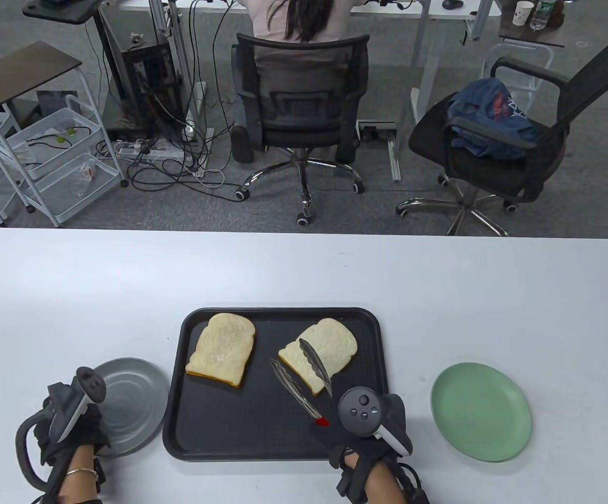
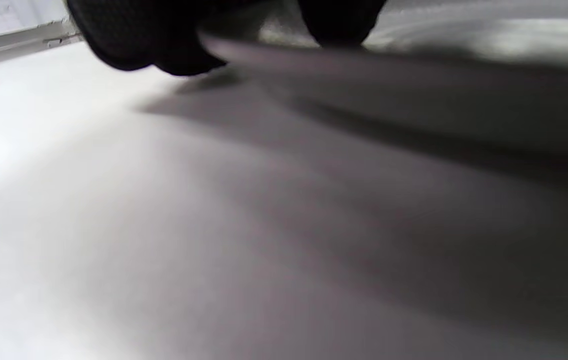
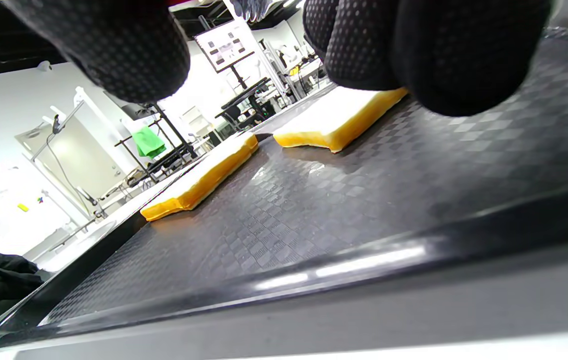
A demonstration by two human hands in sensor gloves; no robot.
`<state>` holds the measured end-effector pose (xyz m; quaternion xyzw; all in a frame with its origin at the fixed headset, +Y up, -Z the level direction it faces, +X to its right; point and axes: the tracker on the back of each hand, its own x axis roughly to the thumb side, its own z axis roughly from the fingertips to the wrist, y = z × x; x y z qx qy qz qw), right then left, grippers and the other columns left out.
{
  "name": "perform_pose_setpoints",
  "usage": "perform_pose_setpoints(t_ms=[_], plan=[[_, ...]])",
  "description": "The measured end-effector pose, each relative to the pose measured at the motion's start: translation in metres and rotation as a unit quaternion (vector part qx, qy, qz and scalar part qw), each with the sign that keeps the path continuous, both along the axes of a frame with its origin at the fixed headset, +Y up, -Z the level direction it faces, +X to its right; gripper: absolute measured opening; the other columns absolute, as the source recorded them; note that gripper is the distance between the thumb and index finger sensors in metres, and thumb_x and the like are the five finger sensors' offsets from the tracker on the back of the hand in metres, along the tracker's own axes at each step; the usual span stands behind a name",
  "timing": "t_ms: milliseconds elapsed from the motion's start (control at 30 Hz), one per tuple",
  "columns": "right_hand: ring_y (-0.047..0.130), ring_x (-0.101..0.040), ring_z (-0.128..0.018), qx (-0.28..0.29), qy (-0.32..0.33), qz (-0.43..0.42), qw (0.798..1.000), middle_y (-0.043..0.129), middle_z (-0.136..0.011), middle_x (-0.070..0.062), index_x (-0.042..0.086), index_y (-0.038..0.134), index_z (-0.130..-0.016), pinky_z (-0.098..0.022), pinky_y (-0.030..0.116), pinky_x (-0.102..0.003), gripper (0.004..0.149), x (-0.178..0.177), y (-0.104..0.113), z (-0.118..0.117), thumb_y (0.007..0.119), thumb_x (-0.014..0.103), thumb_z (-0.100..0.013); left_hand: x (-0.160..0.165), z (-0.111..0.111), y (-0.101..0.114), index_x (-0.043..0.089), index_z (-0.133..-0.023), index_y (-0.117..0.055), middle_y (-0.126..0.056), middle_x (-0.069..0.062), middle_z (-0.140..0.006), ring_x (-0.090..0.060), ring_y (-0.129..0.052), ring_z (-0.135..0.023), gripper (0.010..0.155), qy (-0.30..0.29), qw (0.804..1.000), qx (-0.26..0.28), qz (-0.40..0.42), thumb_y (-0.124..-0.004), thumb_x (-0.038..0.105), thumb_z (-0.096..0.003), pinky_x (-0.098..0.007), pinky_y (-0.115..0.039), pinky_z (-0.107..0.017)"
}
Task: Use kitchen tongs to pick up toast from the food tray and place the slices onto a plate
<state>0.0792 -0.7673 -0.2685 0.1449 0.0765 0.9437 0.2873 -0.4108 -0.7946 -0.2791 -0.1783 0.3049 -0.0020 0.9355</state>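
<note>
While two slices of toast lie flat on the black tray [image 1: 199, 420], the right-hand slice [image 1: 330, 344] near the frame's centre is the one being worked on: the open metal tongs [image 1: 304, 375] straddle its lower left corner, one arm lying over the top of the bread and the other out on the bare tray beside it, which looks like the set-up for a squeeze along that edge. The second slice [image 1: 221, 349] sits apart toward the tray's upper left, untouched. Just below the tray's lower right corner, the right hand [image 1: 372, 420] holds the tongs by their red-tipped hinge end; its fingers curl downward in the wrist view, though the tracker hides exactly how they wrap the handle from above. To the right of the tray waits a green plate [image 1: 481, 412], bare, probably the landing spot given how close it is to the working hand. At the lower left, the left hand [image 1: 70, 420] rests at the near edge of a grey metal plate [image 1: 130, 404], perhaps steadying it; whether those fingertips [image 2: 163, 45] pinch the rim or merely touch it I cannot tell, as that view is blurred.
</note>
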Motion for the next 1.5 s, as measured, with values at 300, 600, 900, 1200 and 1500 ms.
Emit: perform_pose_setpoints(t_ms=[300, 600, 900, 1200, 1500], plan=[[0.08, -0.046, -0.05, -0.004, 0.002, 0.007, 1.0, 0.06, -0.08, -0.039, -0.01, 0.024, -0.094, -0.032, 0.08, -0.05, 0.107, -0.002, 0.0, 0.0, 0.086, 0.048, -0.03, -0.028, 0.012, 0.006, 0.0, -0.108, -0.062, -0.084, -0.014, -0.089, -0.025, -0.094, -0.068, 0.051, 0.049, 0.988, 0.071, 0.128, -0.069, 0.031, -0.0677, -0.038, -0.089, -0.055], [0.081, -0.045, -0.05, -0.019, -0.013, -0.006, 1.0, 0.061, -0.08, -0.039, -0.009, 0.024, -0.095, -0.03, 0.081, -0.05, 0.106, 0.0, 0.0, 0.001, 0.086, 0.047, -0.03, -0.025, 0.019, 0.03, -0.005, -0.107, -0.057, -0.091, -0.016, -0.084, -0.018, -0.108, -0.05, 0.049, 0.044, 0.961, 0.193, 0.192, -0.066, 0.024, -0.0683, -0.021, -0.099, -0.037], [0.081, -0.046, -0.049, -0.11, 0.015, -0.142, 0.984, 0.061, -0.08, -0.04, -0.008, 0.023, -0.096, -0.029, 0.081, -0.051, 0.102, 0.0, -0.006, -0.005, 0.082, 0.051, -0.038, -0.023, 0.028, 0.032, -0.009, -0.117, -0.034, -0.086, -0.016, -0.089, -0.011, -0.108, -0.047, 0.061, 0.05, 0.892, 0.329, 0.305, -0.061, 0.02, -0.0702, -0.013, -0.099, -0.034], [0.08, -0.047, -0.045, -0.296, 0.06, -0.277, 0.912, 0.06, -0.077, -0.044, -0.009, 0.021, -0.097, -0.026, 0.079, -0.053, 0.103, -0.017, -0.017, -0.015, 0.079, 0.055, -0.041, -0.007, 0.021, 0.027, -0.009, -0.118, -0.027, -0.079, -0.018, -0.095, -0.013, -0.106, -0.052, 0.063, 0.004, 0.868, 0.31, 0.388, -0.058, 0.019, -0.0712, -0.015, -0.098, -0.038], [0.082, -0.049, -0.04, -0.5, 0.053, -0.236, 0.831, 0.062, -0.074, -0.047, -0.008, 0.019, -0.097, -0.022, 0.081, -0.054, 0.098, -0.05, -0.011, -0.022, 0.073, 0.054, -0.045, 0.0, 0.02, 0.028, -0.008, -0.118, -0.026, -0.078, -0.018, -0.096, -0.014, -0.105, -0.054, 0.063, -0.023, 0.867, 0.303, 0.394, -0.057, 0.02, -0.0715, -0.016, -0.098, -0.04]])
